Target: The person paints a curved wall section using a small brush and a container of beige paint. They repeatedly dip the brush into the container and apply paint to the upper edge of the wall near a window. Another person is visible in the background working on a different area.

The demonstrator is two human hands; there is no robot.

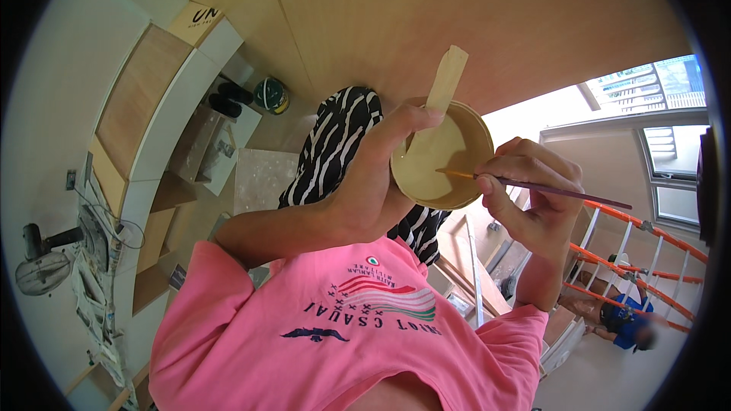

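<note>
My left hand (392,137) grips a round tub (474,125) from its left side, thumb over the rim. Cream-coloured paint (428,171) lies inside the tub. A flat wooden stick (448,80) stands in it and leans out past the far rim, under my left thumb. Between the thumb and fingers of my right hand (533,183) is a thin paintbrush (567,190) with a dark handle. The brush's tip reaches over the right rim into the tub, at the paint. Fingers on the tub's underside are hidden.
Close ahead rises a large wooden panel (365,15). An orange ladder (647,228) stands at right, near a person in blue (628,320). At left are wooden cabinet units (156,80), a green bucket (270,96), dark shoes (228,97) and a fan (46,270).
</note>
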